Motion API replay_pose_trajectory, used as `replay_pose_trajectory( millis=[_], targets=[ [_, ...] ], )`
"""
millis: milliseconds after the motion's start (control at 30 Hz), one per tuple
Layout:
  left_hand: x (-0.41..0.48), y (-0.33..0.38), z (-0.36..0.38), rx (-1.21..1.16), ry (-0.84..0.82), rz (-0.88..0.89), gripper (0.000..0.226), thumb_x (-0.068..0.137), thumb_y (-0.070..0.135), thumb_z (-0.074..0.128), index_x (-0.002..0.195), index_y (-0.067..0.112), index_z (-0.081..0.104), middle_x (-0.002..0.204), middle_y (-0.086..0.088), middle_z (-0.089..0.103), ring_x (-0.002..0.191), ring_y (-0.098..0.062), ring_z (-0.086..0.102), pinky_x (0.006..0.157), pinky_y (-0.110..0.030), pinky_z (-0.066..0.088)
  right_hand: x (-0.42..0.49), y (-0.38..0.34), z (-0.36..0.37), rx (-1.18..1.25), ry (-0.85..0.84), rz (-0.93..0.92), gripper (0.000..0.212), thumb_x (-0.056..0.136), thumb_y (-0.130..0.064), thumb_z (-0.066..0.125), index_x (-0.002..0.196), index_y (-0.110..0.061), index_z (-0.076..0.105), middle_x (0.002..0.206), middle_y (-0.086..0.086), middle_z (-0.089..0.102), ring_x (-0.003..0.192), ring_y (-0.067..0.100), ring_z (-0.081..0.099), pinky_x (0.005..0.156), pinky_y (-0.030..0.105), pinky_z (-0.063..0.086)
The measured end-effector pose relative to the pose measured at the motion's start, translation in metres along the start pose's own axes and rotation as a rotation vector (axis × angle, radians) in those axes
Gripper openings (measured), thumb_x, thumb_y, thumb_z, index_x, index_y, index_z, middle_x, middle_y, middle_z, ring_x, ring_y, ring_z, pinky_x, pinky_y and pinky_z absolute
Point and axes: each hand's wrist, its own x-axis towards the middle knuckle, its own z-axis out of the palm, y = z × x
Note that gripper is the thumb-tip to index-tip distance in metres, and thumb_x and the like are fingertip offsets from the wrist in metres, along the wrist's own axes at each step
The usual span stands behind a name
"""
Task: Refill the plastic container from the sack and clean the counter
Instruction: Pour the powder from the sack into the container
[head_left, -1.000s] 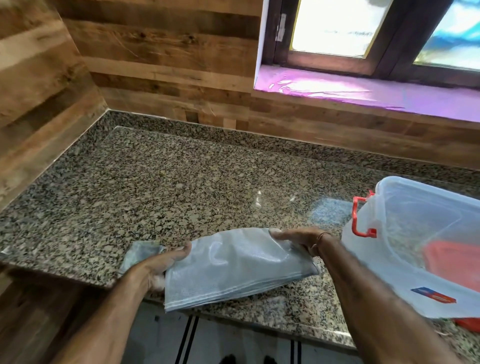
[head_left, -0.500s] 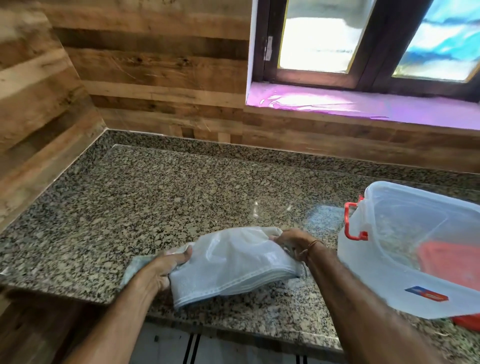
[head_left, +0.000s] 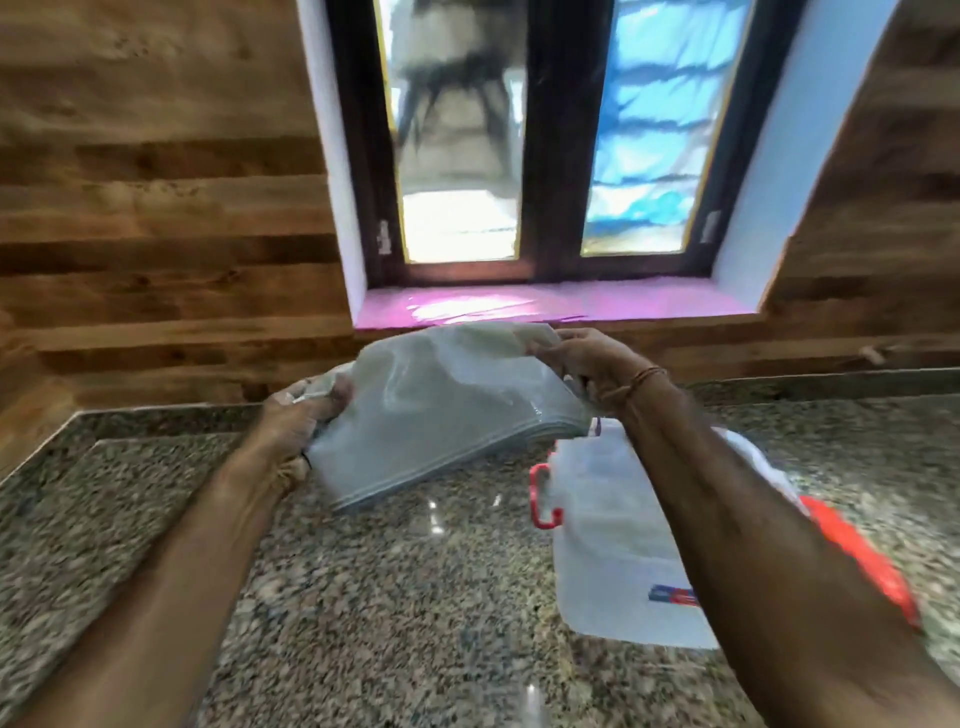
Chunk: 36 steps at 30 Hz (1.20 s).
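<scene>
A folded, flattened whitish sack (head_left: 441, 410) hangs in the air above the granite counter (head_left: 395, 597), held at both ends. My left hand (head_left: 306, 410) grips its left end and my right hand (head_left: 582, 358) grips its upper right corner. The translucent plastic container (head_left: 618, 556) with a red handle (head_left: 543, 496) stands on the counter at the right, partly hidden behind my right forearm. A red lid or part (head_left: 857, 556) shows beyond the forearm.
Wood-panelled walls close off the left and back of the counter. A window with a pink sill (head_left: 550, 306) sits behind, just above the sack.
Both hands have lifted the folded sack off the counter's front edge, up and away from me. The camera has tilted upward, bringing the window into view.
</scene>
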Motion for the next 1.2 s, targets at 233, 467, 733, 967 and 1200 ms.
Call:
replay_pose_trajectory(
  millis=[233, 467, 733, 967, 1200],
  targets=[
    [-0.002, -0.020, 0.174, -0.007, -0.054, 0.114, 0.011, 0.093, 0.005, 0.070, 0.088, 0.013, 0.065, 0.060, 0.010, 0.071, 0.047, 0.001, 0.061, 0.047, -0.016, 0.053, -0.032, 0.025, -0.155, 0.186, 0.157, -0.084, 0.007, 0.092, -0.007, 0.072, 0.097, -0.009, 0.075, 0.071, -0.001, 0.077, 0.057, 0.009, 0.071, 0.057, 0.024, 0.061],
    [-0.021, -0.091, 0.266, 0.017, -0.010, 0.231, 0.016, 0.087, 0.003, 0.078, 0.097, 0.013, 0.070, 0.074, 0.010, 0.076, 0.065, -0.004, 0.067, 0.060, -0.019, 0.056, -0.042, 0.108, -0.213, 0.406, 0.266, -0.078, 0.008, 0.095, -0.004, 0.066, 0.093, -0.010, 0.071, 0.059, -0.002, 0.071, 0.040, 0.006, 0.061, 0.037, 0.018, 0.049],
    [-0.033, -0.140, 0.246, 0.487, -0.117, 0.233, 0.058, 0.070, 0.055, 0.083, 0.120, 0.036, 0.061, 0.112, 0.000, 0.075, 0.101, -0.025, 0.072, 0.084, -0.057, 0.060, -0.033, 0.171, -0.212, 0.464, 0.169, -0.174, 0.090, 0.045, -0.055, 0.098, 0.106, 0.001, 0.062, 0.091, 0.014, 0.053, 0.079, 0.020, 0.048, 0.060, 0.025, 0.046],
    [-0.051, -0.140, 0.234, 0.500, -0.244, 0.145, 0.068, 0.069, 0.044, 0.082, 0.130, 0.047, 0.053, 0.131, 0.003, 0.067, 0.114, -0.024, 0.069, 0.093, -0.054, 0.059, -0.036, 0.159, -0.220, 0.522, 0.104, -0.055, 0.078, 0.069, -0.071, 0.076, 0.112, -0.006, 0.077, 0.115, 0.015, 0.074, 0.100, 0.028, 0.068, 0.087, 0.041, 0.051],
    [-0.045, -0.144, 0.248, 0.801, 0.152, 0.299, 0.086, 0.066, 0.086, 0.065, 0.140, 0.045, 0.047, 0.162, -0.006, 0.025, 0.144, -0.034, 0.040, 0.111, -0.061, 0.039, -0.037, 0.152, -0.218, 0.612, 0.143, -0.063, 0.029, 0.088, -0.032, 0.074, 0.098, -0.005, 0.079, 0.093, 0.010, 0.079, 0.074, 0.018, 0.071, 0.057, 0.025, 0.056]
  ],
)
